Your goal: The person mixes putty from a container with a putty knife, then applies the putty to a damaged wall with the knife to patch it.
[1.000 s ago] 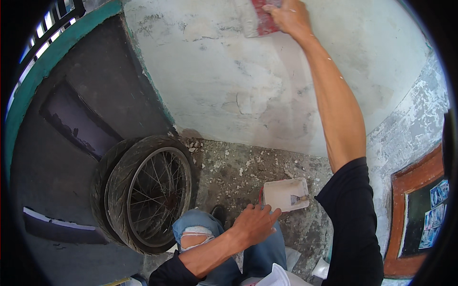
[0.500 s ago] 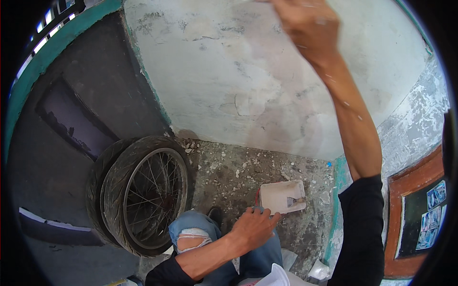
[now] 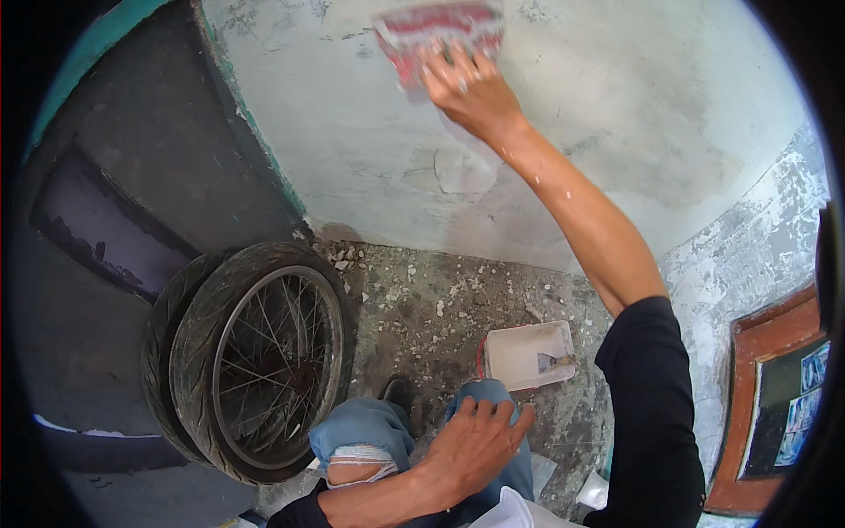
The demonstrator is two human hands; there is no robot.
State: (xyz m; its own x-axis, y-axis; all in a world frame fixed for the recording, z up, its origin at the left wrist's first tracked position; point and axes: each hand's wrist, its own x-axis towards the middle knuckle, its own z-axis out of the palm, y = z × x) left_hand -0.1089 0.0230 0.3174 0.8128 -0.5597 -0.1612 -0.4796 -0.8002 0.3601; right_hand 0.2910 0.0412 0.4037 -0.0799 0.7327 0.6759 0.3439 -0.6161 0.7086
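Note:
High on the wall, my right hand (image 3: 471, 88) grips a wide red putty spreader (image 3: 407, 63) smeared with white filler. Motion blurs its blade, which lies at the white wall (image 3: 352, 158). White specks dot my right forearm. My left hand (image 3: 471, 444) rests over my jeans knee, fingers loosely spread and holding nothing. Just beyond that knee, a rectangular tub (image 3: 515, 352) of pale filler stands on the ground. A small putty knife (image 3: 550, 362) lies in the tub, its blade in the filler.
Two spoked wheels with tyres (image 3: 198, 343) lean against the dark wall on the left. Rubble and paint flakes litter the ground (image 3: 422, 299) below the white wall. A brown wooden frame (image 3: 744, 422) stands at right, and a white plastic bag (image 3: 594, 490) lies near my right side.
My right hand has swept left and a little lower across the wall, bringing the red spreader into view. My left hand stays by the knee. The view has shifted slightly.

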